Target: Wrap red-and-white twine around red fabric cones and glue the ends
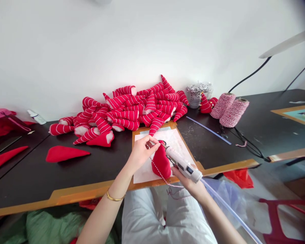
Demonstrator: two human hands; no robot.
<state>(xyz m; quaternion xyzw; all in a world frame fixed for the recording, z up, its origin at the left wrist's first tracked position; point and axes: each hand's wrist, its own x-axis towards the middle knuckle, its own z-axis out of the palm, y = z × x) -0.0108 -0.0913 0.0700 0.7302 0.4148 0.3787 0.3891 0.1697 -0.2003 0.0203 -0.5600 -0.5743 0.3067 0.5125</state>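
Note:
A plain red stuffed cone rests on white paper in front of me. My left hand pinches a red-and-white cord near the cone's tip. The cord hangs down across the cone toward my lap. My right hand is wrapped round a white glue gun, whose nozzle points left at the cone's tip. A clear glue stick sticks out of the gun's back end. The exact contact between nozzle, cord and tip is too small to tell.
Behind lies a pile of striped red cones. Two cord spools, a glue stick and black cables are at right. Plain red cones lie at left, near a small white bottle. Tape covers the table's front edge.

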